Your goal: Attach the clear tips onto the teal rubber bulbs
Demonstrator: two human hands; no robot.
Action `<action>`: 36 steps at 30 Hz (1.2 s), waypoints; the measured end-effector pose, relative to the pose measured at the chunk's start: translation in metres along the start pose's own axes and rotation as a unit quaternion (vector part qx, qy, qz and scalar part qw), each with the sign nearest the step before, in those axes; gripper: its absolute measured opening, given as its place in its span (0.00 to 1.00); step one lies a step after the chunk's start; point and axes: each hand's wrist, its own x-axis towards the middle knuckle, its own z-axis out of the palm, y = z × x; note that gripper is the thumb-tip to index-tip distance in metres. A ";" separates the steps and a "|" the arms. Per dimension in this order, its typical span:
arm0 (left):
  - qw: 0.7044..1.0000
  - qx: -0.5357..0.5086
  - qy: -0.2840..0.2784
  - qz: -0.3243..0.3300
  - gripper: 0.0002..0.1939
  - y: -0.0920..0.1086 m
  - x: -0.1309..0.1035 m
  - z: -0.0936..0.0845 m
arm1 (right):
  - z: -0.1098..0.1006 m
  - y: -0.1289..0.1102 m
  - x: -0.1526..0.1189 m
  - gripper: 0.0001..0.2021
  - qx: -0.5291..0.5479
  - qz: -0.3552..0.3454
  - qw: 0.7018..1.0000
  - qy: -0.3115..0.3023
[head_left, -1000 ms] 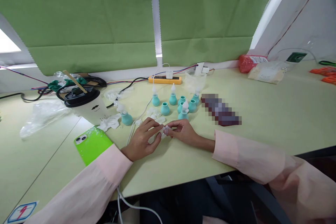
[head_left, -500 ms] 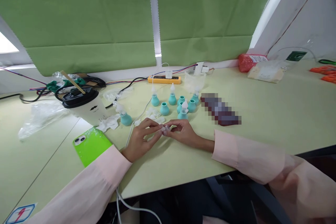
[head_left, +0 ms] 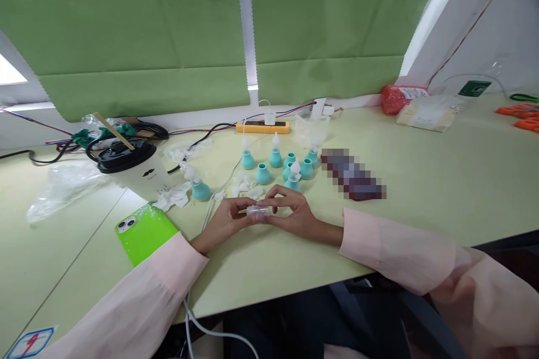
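Between my two hands is a small clear plastic tube-shaped piece (head_left: 258, 211), lying sideways. My left hand (head_left: 225, 219) pinches its left end, and my right hand (head_left: 293, 212) grips the right end with thumb and fingers. Just beyond my hands stand several teal rubber bulbs (head_left: 263, 174). Some have clear nozzle tips, like the bulb with a tip (head_left: 275, 156) at the back; others are bare with open necks. Small translucent plastic parts (head_left: 243, 182) lie in a loose heap behind my fingers. Another tipped bulb (head_left: 201, 189) leans at the left.
A green phone (head_left: 147, 233) lies beside my left wrist, near a lidded paper cup (head_left: 141, 174) and crumpled tissue (head_left: 172, 196). A white cable (head_left: 219, 186) crosses the table to a yellow power strip (head_left: 263, 127). Right of the bulbs lies a dark red blurred object (head_left: 353, 175).
The clear piece has turned to lie lengthwise between my hands and shows more plainly. My left fingers have drawn back slightly and lower; my right fingers have shifted their grip.
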 end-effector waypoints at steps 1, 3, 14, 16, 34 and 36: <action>1.000 0.005 -0.010 0.007 0.11 0.000 -0.001 0.001 | 0.000 0.000 0.000 0.13 -0.002 0.003 1.000 -0.001; 0.999 0.013 -0.020 0.021 0.11 0.000 -0.001 0.001 | 0.000 0.001 0.000 0.13 0.000 0.006 1.000 -0.005; 0.976 0.181 -0.006 0.125 0.10 0.002 -0.006 0.000 | 0.001 0.000 -0.001 0.13 0.008 0.008 0.999 -0.031; 0.970 0.197 -0.001 0.139 0.10 0.002 -0.006 0.000 | 0.001 0.000 -0.001 0.13 0.005 0.002 1.000 -0.029; 0.969 0.175 0.001 0.177 0.07 0.003 -0.006 0.000 | -0.001 0.003 -0.001 0.15 -0.007 -0.040 0.999 -0.027; 0.969 0.170 0.005 0.179 0.07 0.003 -0.006 0.001 | -0.001 0.003 -0.001 0.15 -0.007 -0.040 0.999 -0.029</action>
